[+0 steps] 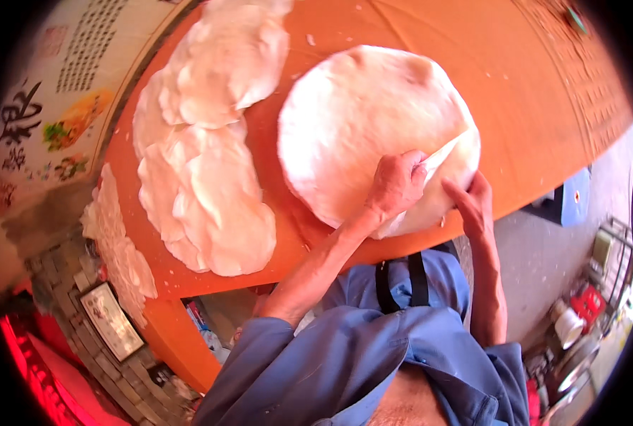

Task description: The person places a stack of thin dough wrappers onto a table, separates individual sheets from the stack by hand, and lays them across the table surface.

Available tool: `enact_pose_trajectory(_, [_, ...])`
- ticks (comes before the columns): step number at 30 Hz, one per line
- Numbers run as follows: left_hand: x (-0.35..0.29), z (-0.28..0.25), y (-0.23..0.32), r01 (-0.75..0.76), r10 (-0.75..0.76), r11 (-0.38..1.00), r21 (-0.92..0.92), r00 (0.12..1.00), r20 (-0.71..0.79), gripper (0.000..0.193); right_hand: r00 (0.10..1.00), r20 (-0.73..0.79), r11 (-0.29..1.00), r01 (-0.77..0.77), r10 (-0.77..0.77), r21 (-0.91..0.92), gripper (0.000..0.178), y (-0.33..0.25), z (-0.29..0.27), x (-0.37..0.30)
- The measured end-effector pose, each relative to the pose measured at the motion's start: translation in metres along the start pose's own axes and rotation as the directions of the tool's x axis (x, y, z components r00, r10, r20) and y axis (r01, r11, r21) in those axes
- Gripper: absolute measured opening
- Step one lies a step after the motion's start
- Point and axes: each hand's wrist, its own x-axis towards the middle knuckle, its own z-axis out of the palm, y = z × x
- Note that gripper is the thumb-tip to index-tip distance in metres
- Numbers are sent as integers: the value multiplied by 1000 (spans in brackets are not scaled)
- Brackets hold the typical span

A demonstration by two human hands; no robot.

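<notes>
A round stack of thin, pale flatbread sheets (352,128) lies near the front edge of the orange-covered table. My left hand (399,181) is closed over the stack's right part, pinching the edge of the top sheet. A narrow flap (445,153) of that sheet is lifted and folded up beside the left fingers. At the stack's lower right rim is my right hand (474,202), its thumb on the sheet's edge and its other fingers curled and partly hidden. To the left, more thin sheets (206,199) lie in loose, overlapping heaps.
The orange tablecloth (529,128) carries small white scraps. More thin pieces (117,248) hang over the table's left edge. A printed wall panel (68,106) stands at the left, with a framed sign (112,321) below. Pots (568,323) and a rack stand on the right-hand floor.
</notes>
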Motion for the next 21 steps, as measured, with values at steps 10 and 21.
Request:
enact_pose_trajectory(10, [35,-302,32,-240,129,932,-270,920,-371,16,994,53,991,-101,96,89,39,16,-14,8])
enact_pose_trajectory(21, [-22,-647,-67,651,79,700,293,337,-938,19,987,34,974,-163,160,157,40,15,-11,12])
